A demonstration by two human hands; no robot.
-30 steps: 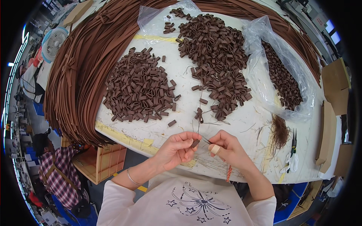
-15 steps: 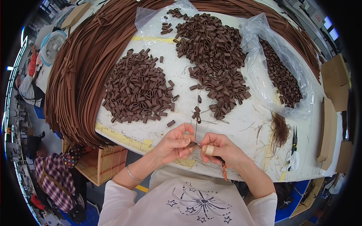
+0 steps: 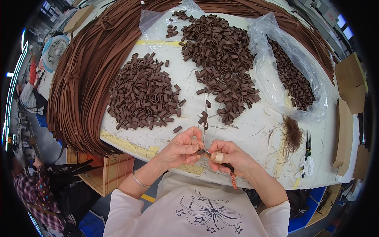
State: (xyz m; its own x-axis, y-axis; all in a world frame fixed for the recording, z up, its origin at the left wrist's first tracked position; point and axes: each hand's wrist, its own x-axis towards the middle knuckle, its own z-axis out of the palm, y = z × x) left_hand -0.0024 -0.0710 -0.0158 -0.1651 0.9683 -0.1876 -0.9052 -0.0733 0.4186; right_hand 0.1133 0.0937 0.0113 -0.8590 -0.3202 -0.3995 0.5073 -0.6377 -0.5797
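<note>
My left hand [image 3: 182, 148] pinches a small dark brown strap loop [image 3: 201, 151] between thumb and fingers at the table's front edge. Close beside it, my right hand [image 3: 231, 156], a tan bandage on its thumb, is closed round a slim dark tool with an orange wrapped end [image 3: 234, 181]. The tool's tip meets the loop between the two hands, though fingers hide most of it. A thin thread [image 3: 205, 132] runs away from my fingers across the table, with a few brown loops [image 3: 204, 119] hanging on it.
Piles of brown loops lie at left [image 3: 144, 93] and centre [image 3: 221, 51]. More fill a clear plastic bag [image 3: 325, 93] at right. Long brown strips [image 3: 75, 85] curve round the far side. A thread tangle [image 3: 293, 134] and black-tipped pliers [image 3: 308, 144] lie right. Another person [image 3: 39, 193] is at lower left.
Both my hands keep nearly the same place and hold. The view has shifted slightly. At lower left the other person has moved further left and down.
</note>
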